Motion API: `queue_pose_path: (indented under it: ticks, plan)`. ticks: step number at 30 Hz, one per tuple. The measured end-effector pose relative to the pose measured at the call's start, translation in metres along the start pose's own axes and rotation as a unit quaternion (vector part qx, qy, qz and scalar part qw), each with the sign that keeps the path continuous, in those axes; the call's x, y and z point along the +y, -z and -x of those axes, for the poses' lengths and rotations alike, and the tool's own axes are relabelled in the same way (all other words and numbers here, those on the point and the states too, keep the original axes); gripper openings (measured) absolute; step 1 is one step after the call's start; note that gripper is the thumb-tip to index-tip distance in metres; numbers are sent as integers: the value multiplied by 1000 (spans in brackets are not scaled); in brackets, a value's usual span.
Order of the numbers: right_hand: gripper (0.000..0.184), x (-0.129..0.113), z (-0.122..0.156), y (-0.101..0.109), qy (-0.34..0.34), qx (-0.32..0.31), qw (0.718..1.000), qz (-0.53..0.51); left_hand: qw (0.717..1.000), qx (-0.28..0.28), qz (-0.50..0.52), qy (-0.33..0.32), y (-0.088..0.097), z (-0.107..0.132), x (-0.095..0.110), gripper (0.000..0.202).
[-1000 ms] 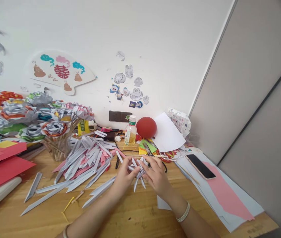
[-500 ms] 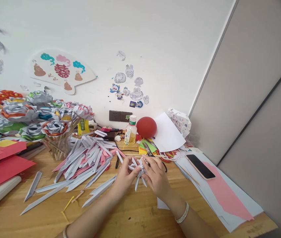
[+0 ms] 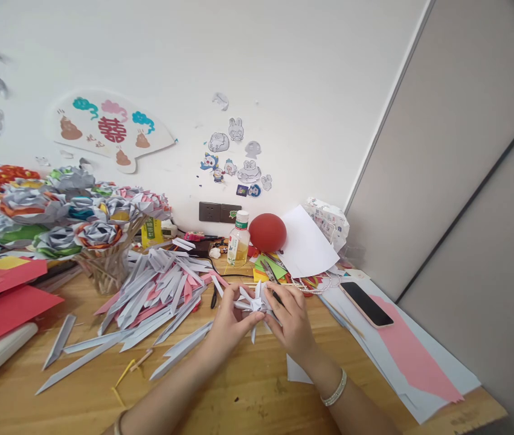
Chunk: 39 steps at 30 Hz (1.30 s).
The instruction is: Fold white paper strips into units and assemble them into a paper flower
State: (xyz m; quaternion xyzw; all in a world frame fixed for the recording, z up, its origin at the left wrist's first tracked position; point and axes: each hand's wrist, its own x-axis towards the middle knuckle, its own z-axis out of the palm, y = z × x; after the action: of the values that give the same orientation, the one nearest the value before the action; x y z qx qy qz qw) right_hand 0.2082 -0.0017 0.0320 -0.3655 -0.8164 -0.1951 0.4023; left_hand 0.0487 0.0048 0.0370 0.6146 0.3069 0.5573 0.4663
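Note:
Both my hands meet over the wooden table (image 3: 238,393), holding a small white folded paper flower (image 3: 253,300) with pointed strips sticking out. My left hand (image 3: 229,323) pinches it from the left, fingers closed on the paper. My right hand (image 3: 292,323) grips it from the right, fingers curled around the strips. A heap of grey, white and pink folded paper strips (image 3: 161,290) lies just left of my hands. Black scissors (image 3: 214,297) lie partly hidden behind the flower.
A jar of finished paper flowers (image 3: 98,241) stands at left, with red paper sheets (image 3: 3,302) beside it. A small bottle (image 3: 239,239), a red ball (image 3: 267,232) and white paper (image 3: 306,244) sit by the wall. A black phone (image 3: 366,304) lies on pink and white sheets at right.
The paper flower has been lifted and turned slightly between my hands, so its strips now point up more. My right hand shifted a little up and right.

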Motion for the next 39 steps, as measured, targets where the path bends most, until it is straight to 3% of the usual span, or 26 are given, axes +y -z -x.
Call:
queue_pose_path:
  ticks: [6,11,21,33,39]
  plan:
    - [41,0,2,-1,37,8,999,-7,1000,12,-7,-1,0,-1,3,41]
    - [42,-1,3,-2,29,0,999,-15,1000,21,2,-9,1,-1,1,41]
    - [32,4,0,-1,-31,8,998,-61,996,-74,46,-7,5,0,4,36]
    - [29,4,1,-4,-45,0,994,-104,999,-15,-34,19,4,-2,0,29]
    - [34,4,1,-5,-72,7,991,-111,998,-42,9,40,3,-2,1,32]
